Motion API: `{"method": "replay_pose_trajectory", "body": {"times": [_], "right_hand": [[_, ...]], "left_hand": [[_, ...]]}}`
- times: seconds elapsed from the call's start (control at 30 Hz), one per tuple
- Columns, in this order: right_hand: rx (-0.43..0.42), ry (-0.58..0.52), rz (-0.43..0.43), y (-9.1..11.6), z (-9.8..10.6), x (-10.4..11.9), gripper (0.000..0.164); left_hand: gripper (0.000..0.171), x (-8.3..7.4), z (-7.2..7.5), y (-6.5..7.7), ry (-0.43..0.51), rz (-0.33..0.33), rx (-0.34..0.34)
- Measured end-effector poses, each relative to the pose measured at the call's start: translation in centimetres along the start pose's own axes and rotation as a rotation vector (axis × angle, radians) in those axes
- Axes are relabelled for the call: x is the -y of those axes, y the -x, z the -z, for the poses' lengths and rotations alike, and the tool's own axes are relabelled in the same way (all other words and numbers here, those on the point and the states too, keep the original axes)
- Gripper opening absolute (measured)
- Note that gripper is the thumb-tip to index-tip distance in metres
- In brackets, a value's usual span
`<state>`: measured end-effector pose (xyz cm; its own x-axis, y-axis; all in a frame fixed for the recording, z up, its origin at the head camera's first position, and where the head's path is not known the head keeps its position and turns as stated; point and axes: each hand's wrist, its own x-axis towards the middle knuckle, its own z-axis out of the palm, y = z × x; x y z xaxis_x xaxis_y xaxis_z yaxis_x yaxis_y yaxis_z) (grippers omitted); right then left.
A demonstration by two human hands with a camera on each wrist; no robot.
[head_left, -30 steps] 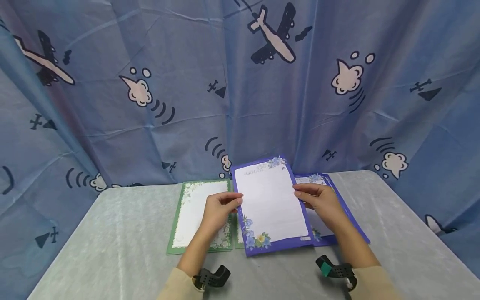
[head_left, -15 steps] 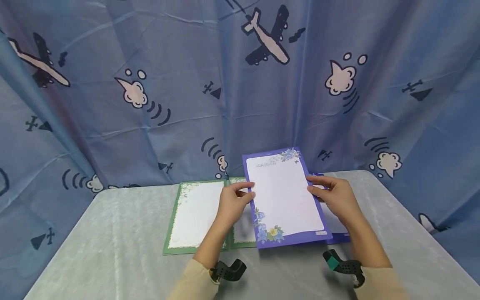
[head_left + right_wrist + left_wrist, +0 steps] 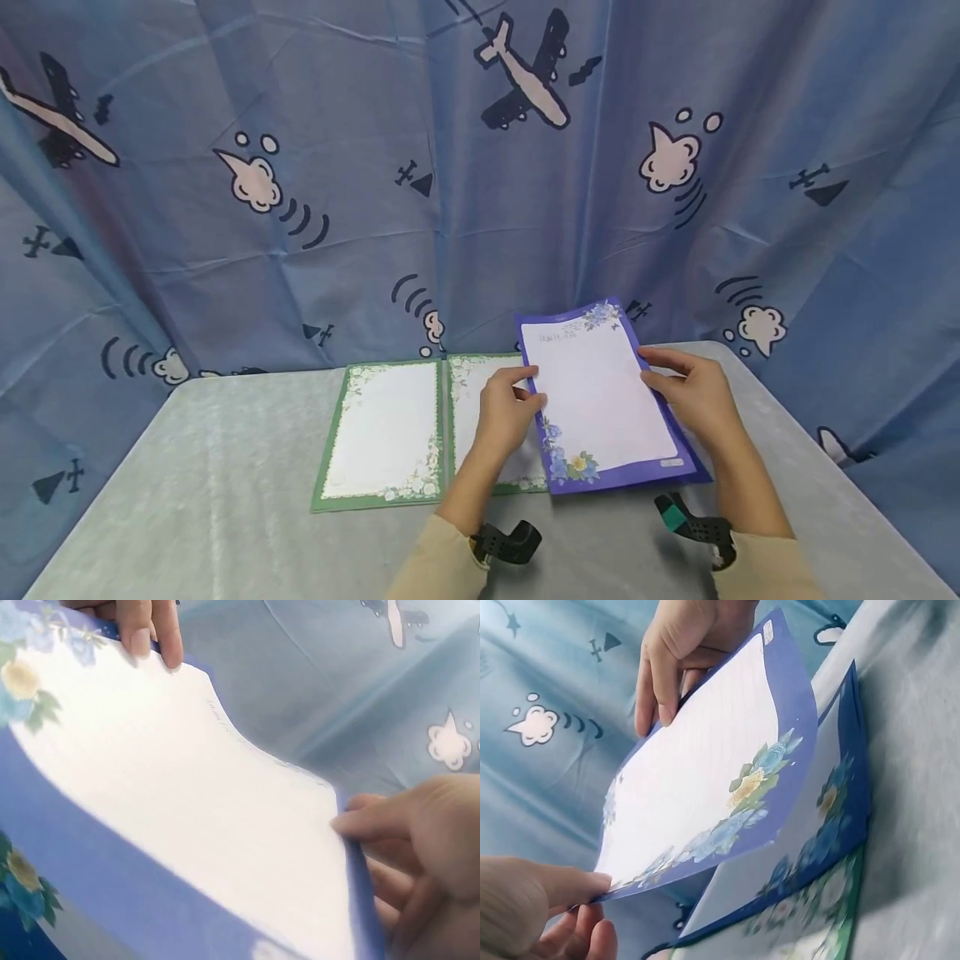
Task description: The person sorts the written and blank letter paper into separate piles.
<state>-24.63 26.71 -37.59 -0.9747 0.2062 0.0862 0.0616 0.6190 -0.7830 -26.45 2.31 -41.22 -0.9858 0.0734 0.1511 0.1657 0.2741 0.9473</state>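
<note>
A purple-bordered sheet of stationery paper (image 3: 600, 400), printed with blue and yellow flowers, is raised above the table between both hands. My left hand (image 3: 506, 417) pinches its left edge between thumb and fingers. On the opposite edge, my right hand (image 3: 693, 396) pinches it the same way. In the left wrist view the sheet bows, and a second purple-bordered sheet (image 3: 840, 787) lies below it, apart at the near edge. From the head view that lower sheet is mostly hidden. Small faint writing shows near the top of the held sheet.
Two green-bordered floral sheets lie side by side on the grey tabletop (image 3: 225, 467): the left one (image 3: 386, 433) in full view, the right one (image 3: 468, 400) partly covered by my left hand and the held sheet. A blue airplane-print curtain (image 3: 337, 167) hangs behind the table.
Both hands have carried the purple-bordered sheet to the right. It now hangs over the other purple sheet, and more of the right green sheet has come into view.
</note>
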Motion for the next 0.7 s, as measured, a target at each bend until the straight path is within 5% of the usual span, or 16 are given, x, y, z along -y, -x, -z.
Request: {"method": "replay_pose_trajectory", "body": {"times": [0.33,0.7], "right_hand": [[-0.067,0.098,0.063,-0.5,0.4,-1.4,0.039],[-0.079,0.116,0.025,-1.1,-0.1,-3.7,0.039]], "left_hand": [[0.04,0.3,-2.5,-0.1,-0.015,-0.001,-0.031],[0.041,1.4,-4.4,-0.2,-0.009,0.002,-0.035]]}}
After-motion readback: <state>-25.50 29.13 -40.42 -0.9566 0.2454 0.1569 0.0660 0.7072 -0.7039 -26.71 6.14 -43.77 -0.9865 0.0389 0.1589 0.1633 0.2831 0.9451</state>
